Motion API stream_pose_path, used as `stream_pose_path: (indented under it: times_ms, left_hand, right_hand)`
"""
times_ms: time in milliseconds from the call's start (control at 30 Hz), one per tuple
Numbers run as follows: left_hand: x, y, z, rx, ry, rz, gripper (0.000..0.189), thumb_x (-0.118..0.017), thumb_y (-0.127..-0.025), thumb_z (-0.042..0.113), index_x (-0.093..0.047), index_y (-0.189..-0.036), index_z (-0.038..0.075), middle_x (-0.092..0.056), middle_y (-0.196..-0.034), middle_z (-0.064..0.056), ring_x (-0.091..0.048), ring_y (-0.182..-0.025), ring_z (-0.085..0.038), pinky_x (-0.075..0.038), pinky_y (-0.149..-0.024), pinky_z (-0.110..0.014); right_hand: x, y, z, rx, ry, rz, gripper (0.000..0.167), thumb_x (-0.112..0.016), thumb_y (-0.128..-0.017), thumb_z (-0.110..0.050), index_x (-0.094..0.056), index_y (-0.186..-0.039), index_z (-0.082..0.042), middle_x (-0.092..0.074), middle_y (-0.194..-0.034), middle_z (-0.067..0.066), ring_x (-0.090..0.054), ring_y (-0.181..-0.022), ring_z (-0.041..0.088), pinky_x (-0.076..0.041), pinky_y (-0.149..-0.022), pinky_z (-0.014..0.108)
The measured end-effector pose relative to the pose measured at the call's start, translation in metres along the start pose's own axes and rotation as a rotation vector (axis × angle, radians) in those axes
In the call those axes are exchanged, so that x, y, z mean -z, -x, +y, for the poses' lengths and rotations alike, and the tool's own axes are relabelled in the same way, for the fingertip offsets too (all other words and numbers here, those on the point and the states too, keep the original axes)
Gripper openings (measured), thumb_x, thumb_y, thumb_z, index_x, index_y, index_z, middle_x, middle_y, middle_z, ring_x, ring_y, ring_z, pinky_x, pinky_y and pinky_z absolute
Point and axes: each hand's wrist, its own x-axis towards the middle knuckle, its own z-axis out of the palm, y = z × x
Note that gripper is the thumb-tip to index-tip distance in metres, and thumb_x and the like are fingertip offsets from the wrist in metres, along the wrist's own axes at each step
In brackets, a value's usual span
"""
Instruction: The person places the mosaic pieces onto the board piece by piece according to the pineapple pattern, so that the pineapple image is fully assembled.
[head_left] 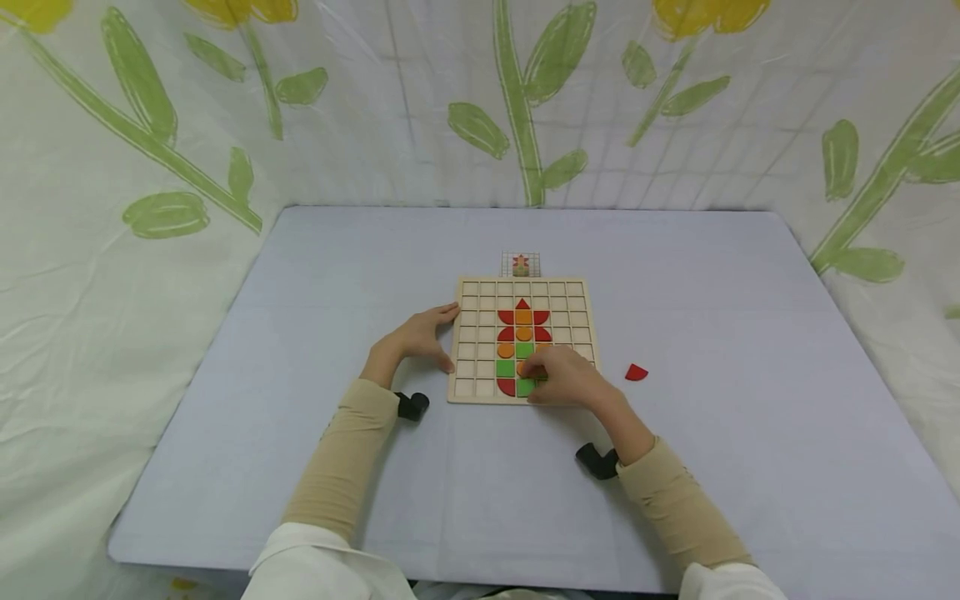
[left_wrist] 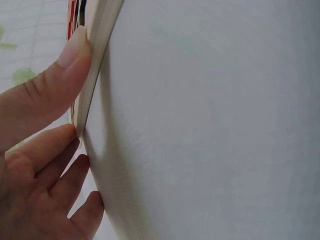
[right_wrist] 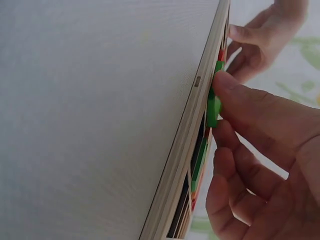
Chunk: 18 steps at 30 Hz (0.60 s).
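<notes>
A wooden grid board [head_left: 468, 400] lies on the table with red, orange and green tiles set in its middle columns. My left hand [head_left: 416, 337] touches the board's left edge, thumb nearer me and fingers farther up. That edge also shows beside the left thumb [left_wrist: 75, 50] in the left wrist view. Over the lower rows, my right hand [head_left: 566, 375] pinches a green square tile [right_wrist: 212, 112] between thumb and fingers, close over the near edge of the board. Part of the tile pattern is hidden under this hand.
A single red quarter-circle tile [head_left: 636, 372] lies on the table right of the board. Behind the board's far edge is a small pattern card [head_left: 521, 265] with a similar figure. Black wrist devices [head_left: 597, 461] are on both forearms. A flower-printed curtain [head_left: 420, 150] hangs behind the table.
</notes>
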Motion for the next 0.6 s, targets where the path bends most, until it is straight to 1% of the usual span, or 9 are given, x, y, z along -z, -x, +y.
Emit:
stream_pose_path:
  times_ms: [233, 300, 367, 433, 500, 600]
  left_hand:
    - [0.001, 0.001, 0.001, -0.006, -0.004, 0.003, 0.104, -0.086, -0.069, 0.013, -0.026, -0.153, 0.004, -0.018, -0.161, -0.005, -0.014, -0.147, -0.030, -0.018, -0.118, -0.047]
    - [0.001, 0.000, 0.000, -0.004, -0.007, 0.002, 0.104, -0.086, -0.069, 0.012, -0.025, -0.153, 0.004, -0.018, -0.161, -0.005, -0.014, -0.147, -0.030, -0.018, -0.118, -0.047]
    - [0.001, 0.000, 0.000, -0.004, -0.006, 0.002, 0.104, -0.086, -0.069, 0.013, -0.025, -0.153, 0.004, -0.018, -0.161, -0.005, -0.014, -0.147, -0.029, -0.017, -0.118, -0.047]
    - [0.000, 0.000, 0.000, -0.005, -0.004, 0.003, 0.104, -0.086, -0.069, 0.013, -0.025, -0.153, 0.004, -0.018, -0.161, -0.006, -0.014, -0.147, -0.030, -0.018, -0.118, -0.047]
    - [0.000, 0.000, -0.001, -0.003, -0.004, 0.004, 0.104, -0.086, -0.069, 0.013, -0.025, -0.153, 0.004, -0.018, -0.161, -0.006, -0.014, -0.147, -0.030, -0.018, -0.118, -0.046]
    - [0.000, -0.001, -0.001, -0.006, -0.009, 0.001, 0.104, -0.086, -0.069, 0.013, -0.025, -0.153, 0.004, -0.018, -0.162, -0.006, -0.014, -0.147, -0.030, -0.018, -0.118, -0.047]
  right_hand:
    - [0.000, 0.001, -0.001, 0.010, 0.010, 0.008, 0.019, -0.076, -0.078, -0.005, -0.073, -0.098, -0.005, -0.070, -0.091, 0.000, -0.059, -0.083, 0.016, -0.053, -0.079, 0.034]
    - [0.001, 0.001, 0.000, 0.021, 0.015, 0.006, 0.018, -0.075, -0.080, -0.006, -0.073, -0.098, -0.004, -0.069, -0.091, 0.000, -0.059, -0.082, 0.016, -0.053, -0.078, 0.034]
    - [0.004, 0.002, 0.002, 0.011, 0.011, 0.009, 0.017, -0.074, -0.082, -0.009, -0.073, -0.099, -0.006, -0.069, -0.091, -0.001, -0.059, -0.084, 0.016, -0.053, -0.078, 0.033]
    - [0.010, 0.006, 0.008, 0.002, 0.000, 0.018, 0.016, -0.074, -0.084, -0.011, -0.073, -0.099, -0.006, -0.068, -0.091, -0.001, -0.058, -0.084, 0.017, -0.052, -0.076, 0.033]
    - [0.019, 0.012, 0.016, -0.024, -0.011, 0.040, 0.016, -0.073, -0.085, -0.012, -0.072, -0.100, -0.006, -0.066, -0.089, 0.001, -0.057, -0.083, 0.019, -0.050, -0.073, 0.033]
    - [0.037, 0.025, 0.031, -0.090, -0.006, 0.111, 0.017, -0.070, -0.087, -0.010, -0.071, -0.101, -0.002, -0.066, -0.089, 0.007, -0.058, -0.081, 0.021, -0.049, -0.067, 0.032]
